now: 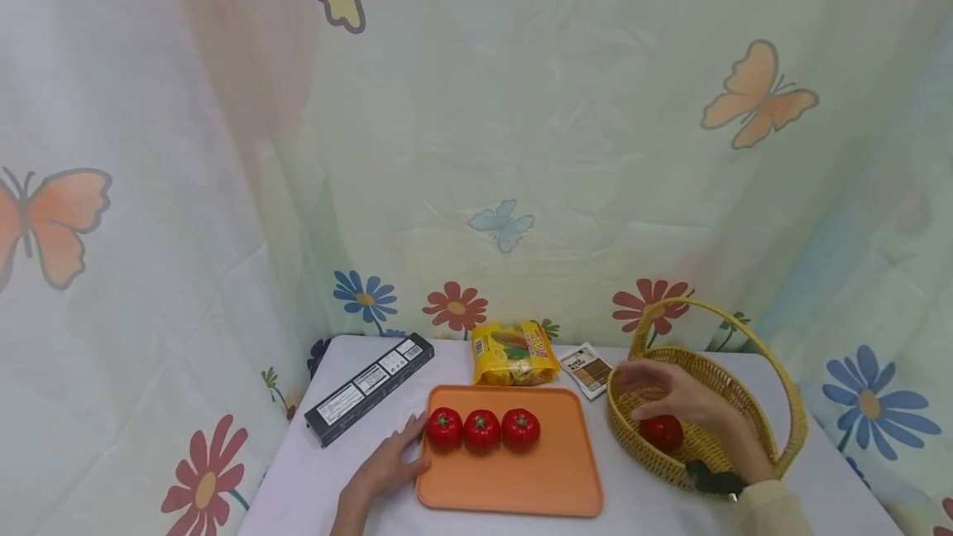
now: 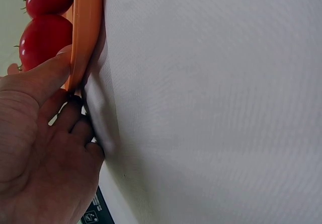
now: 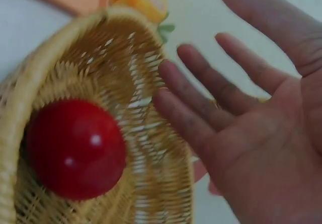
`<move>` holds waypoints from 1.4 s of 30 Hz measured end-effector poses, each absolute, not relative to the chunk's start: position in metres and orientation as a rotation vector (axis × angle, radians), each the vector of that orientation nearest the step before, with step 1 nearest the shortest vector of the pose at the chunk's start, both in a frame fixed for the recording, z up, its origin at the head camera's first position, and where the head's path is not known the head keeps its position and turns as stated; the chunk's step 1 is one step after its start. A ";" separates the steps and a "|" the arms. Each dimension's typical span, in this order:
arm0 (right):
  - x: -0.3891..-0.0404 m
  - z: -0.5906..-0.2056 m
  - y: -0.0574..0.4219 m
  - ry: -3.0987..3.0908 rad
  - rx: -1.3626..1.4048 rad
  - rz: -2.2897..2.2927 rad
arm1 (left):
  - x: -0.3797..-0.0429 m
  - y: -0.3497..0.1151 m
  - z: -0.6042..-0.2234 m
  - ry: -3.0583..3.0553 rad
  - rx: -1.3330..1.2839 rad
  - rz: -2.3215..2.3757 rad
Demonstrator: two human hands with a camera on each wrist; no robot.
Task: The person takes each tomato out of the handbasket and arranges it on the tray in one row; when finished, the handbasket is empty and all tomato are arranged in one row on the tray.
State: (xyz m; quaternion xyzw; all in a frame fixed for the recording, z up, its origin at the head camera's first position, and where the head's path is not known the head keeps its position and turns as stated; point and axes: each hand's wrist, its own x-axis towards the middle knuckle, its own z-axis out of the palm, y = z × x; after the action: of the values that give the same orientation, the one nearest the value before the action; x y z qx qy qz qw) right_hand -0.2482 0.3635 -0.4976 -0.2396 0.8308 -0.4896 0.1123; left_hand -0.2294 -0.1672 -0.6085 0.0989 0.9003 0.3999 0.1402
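Three red tomatoes [image 1: 482,432] sit in a row on an orange tray [image 1: 551,478]. My left hand [image 1: 387,463] holds the tray's left edge, its thumb on the rim and the other fingers curled low beside it; some fingertips are hidden. Over a wicker basket [image 1: 798,428] at the right is my right hand [image 1: 681,391], fingers spread and holding nothing. Below that hand, another red tomato [image 3: 75,148] lies inside the basket, apart from the fingers.
A long black box [image 1: 370,387] with white labels lies left of the tray. Behind the tray are a yellow packet [image 1: 514,354] and a small flat card or packet [image 1: 588,369]. The basket's tall arched handle [image 1: 715,308] rises around the right arm. A patterned curtain [image 1: 566,147] stands behind the table.
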 end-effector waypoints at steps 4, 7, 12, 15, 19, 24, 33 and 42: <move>-0.249 -0.505 0.373 2.490 -0.522 -1.334 | -0.229 -0.167 -0.608 2.599 0.278 1.158; -0.250 -0.509 0.378 2.523 -0.392 -1.247 | -0.229 -0.168 -0.607 2.595 0.273 1.160; -0.253 -0.518 0.386 2.564 -0.275 -1.130 | -0.230 -0.168 -0.607 2.587 0.276 1.163; -0.254 -0.524 0.391 2.574 -0.273 -1.108 | -0.230 -0.168 -0.607 2.588 0.266 1.156; -0.255 -0.529 0.397 2.603 -0.245 -1.076 | -0.230 -0.167 -0.607 2.584 0.258 1.153; -0.258 -0.530 0.400 2.621 -0.176 -1.067 | -0.230 -0.167 -0.607 2.584 0.262 1.155; -0.263 -0.525 0.396 2.698 -0.090 -1.003 | -0.231 -0.167 -0.607 2.593 0.271 1.156; -0.268 -0.531 0.398 2.793 -0.059 -1.059 | -0.231 -0.167 -0.609 2.583 0.252 1.148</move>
State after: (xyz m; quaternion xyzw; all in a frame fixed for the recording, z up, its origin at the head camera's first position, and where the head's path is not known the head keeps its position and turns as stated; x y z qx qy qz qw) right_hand -0.2680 0.3983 -0.5307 -0.0197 0.9321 -0.3534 0.0771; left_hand -0.2314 -0.1667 -0.6088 0.0880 0.8997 0.3998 0.1515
